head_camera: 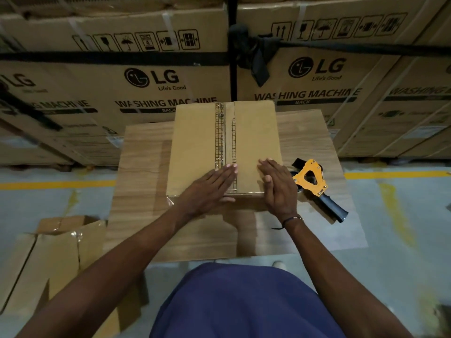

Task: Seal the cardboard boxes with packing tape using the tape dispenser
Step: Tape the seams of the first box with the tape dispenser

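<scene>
Fingers of left hand (214, 185) straight & together, flat on the box (197, 147) top, tips on the tape (225, 132) strip at the near end of the centre seam. Right hand (277, 182) also flat, fingers straight & close together, pressing the box top near its right edge, w/ thumb tucked in. Neither hand grips anything.

Box sits closed on a wood-grain table (139, 191), near edge just inside the table's middle. Dispenser (314, 184), orange frame w/ dark handle, lies on the table just right of the box, apart from the right hand.

Room: grey concrete floor (402, 228) w/ yellow line (400, 175); wall of big washing-machine cartons (122, 76) behind, strapped.

Count: 1 box on table, 1 dispenser, 1 open carton (56, 242) on floor near left.

Bare tabletop left and near of the box; right side partly taken by dispenser.
</scene>
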A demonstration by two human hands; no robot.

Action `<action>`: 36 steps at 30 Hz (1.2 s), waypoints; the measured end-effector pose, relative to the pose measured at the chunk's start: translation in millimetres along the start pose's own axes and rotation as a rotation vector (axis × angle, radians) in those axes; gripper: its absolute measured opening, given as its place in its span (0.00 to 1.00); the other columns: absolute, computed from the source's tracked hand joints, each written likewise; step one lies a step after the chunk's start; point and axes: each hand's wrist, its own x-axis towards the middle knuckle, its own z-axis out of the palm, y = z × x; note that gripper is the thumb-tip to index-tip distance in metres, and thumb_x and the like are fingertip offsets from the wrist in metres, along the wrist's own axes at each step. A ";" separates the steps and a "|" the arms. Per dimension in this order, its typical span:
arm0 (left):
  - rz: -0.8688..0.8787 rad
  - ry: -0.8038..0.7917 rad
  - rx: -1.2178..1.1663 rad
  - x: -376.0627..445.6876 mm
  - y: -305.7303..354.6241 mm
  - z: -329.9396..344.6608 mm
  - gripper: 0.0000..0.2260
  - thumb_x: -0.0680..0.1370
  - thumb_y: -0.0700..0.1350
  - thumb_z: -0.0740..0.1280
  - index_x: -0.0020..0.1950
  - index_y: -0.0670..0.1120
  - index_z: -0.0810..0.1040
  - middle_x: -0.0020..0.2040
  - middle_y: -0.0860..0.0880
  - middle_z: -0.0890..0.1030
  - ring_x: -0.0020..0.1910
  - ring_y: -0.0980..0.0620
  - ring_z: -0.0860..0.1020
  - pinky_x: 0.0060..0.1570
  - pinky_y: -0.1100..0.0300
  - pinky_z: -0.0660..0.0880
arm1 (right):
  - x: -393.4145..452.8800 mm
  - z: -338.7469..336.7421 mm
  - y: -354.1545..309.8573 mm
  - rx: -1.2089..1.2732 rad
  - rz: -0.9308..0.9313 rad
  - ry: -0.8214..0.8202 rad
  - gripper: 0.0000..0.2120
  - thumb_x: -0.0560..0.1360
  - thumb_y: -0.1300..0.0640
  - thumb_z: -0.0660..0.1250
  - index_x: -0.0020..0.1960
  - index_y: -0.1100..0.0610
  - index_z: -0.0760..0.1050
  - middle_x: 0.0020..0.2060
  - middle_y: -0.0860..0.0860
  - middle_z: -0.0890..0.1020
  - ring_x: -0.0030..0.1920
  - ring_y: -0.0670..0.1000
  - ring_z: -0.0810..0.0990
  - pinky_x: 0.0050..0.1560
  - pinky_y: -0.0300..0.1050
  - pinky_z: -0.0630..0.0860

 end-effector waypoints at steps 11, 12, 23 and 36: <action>-0.237 0.145 -0.143 -49.0 -38.1 11.7 0.31 0.84 0.63 0.52 0.79 0.42 0.67 0.78 0.44 0.69 0.78 0.45 0.67 0.72 0.47 0.69 | -1.4 9.3 -12.3 0.144 0.123 0.112 0.19 0.85 0.58 0.54 0.64 0.58 0.82 0.66 0.50 0.82 0.73 0.51 0.74 0.69 0.63 0.71; -0.288 0.187 -0.155 -55.9 -42.0 13.5 0.31 0.85 0.62 0.51 0.78 0.42 0.69 0.77 0.44 0.70 0.77 0.45 0.69 0.71 0.47 0.70 | -1.2 9.0 -12.9 0.150 0.129 0.114 0.19 0.85 0.59 0.54 0.64 0.58 0.82 0.66 0.50 0.82 0.73 0.50 0.74 0.69 0.63 0.70; -1.049 0.814 -0.837 -46.9 -24.6 20.9 0.21 0.86 0.50 0.55 0.69 0.40 0.78 0.71 0.45 0.78 0.72 0.49 0.75 0.70 0.57 0.71 | 3.7 16.8 -32.0 0.291 0.372 0.234 0.17 0.86 0.59 0.58 0.70 0.58 0.77 0.74 0.51 0.75 0.78 0.48 0.68 0.76 0.46 0.66; -1.829 1.028 -1.161 -31.9 -77.8 20.7 0.16 0.83 0.46 0.62 0.70 0.43 0.74 0.63 0.41 0.81 0.60 0.41 0.80 0.50 0.61 0.70 | -38.9 16.1 -94.5 0.329 0.586 0.141 0.18 0.78 0.49 0.74 0.65 0.49 0.74 0.59 0.45 0.81 0.60 0.45 0.80 0.57 0.50 0.80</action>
